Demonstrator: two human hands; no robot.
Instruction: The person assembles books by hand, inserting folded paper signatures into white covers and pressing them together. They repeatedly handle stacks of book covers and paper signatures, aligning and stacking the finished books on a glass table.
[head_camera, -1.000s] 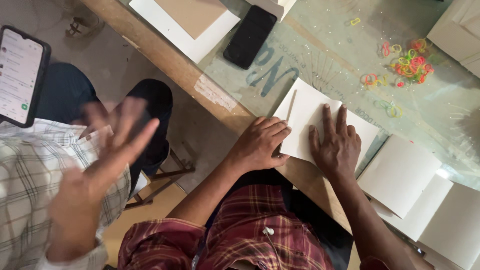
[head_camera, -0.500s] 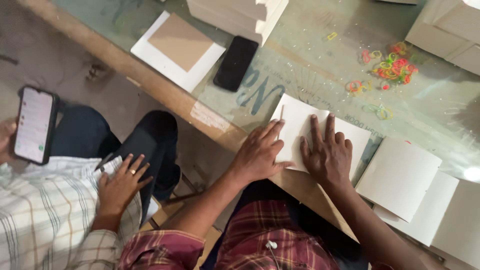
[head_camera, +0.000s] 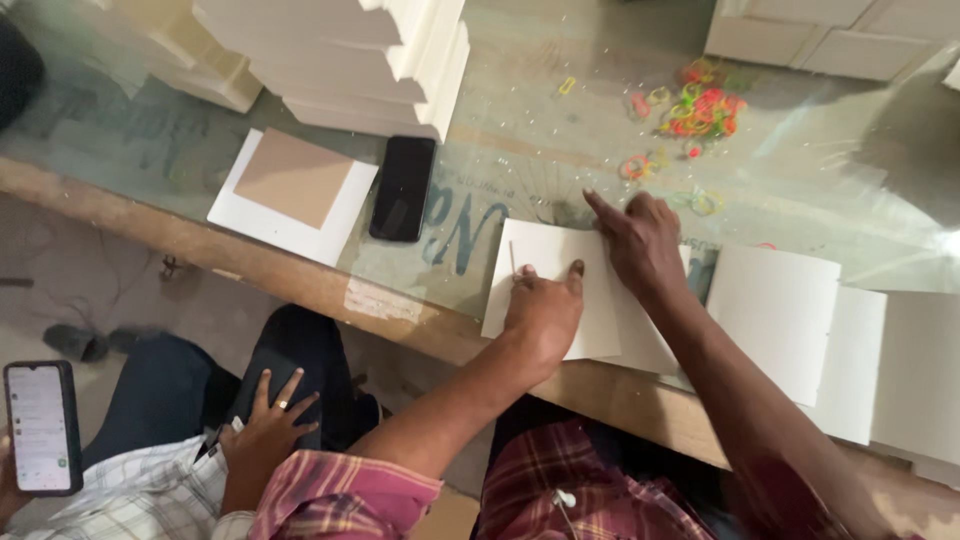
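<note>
The folded white paper booklet (head_camera: 560, 290) lies flat near the front edge of the glass-topped bench (head_camera: 520, 150). The left hand (head_camera: 545, 310) rests on the booklet's lower left part, knuckles up, thumb pressed on the paper; it grips nothing. The right hand (head_camera: 640, 240) lies on the booklet's upper right part, index finger extended along the top edge, other fingers loosely curled, holding nothing. Just right of the booklet lies a stack of plain white sheets (head_camera: 790, 330). Left of it, well apart, lies a black phone (head_camera: 403, 188), then a white sheet bearing a brown card square (head_camera: 293, 195). Coloured rubber bands (head_camera: 700, 105) are scattered behind the right hand. A seated person's hand (head_camera: 265, 430) rests on a dark trouser leg below the bench.
</note>
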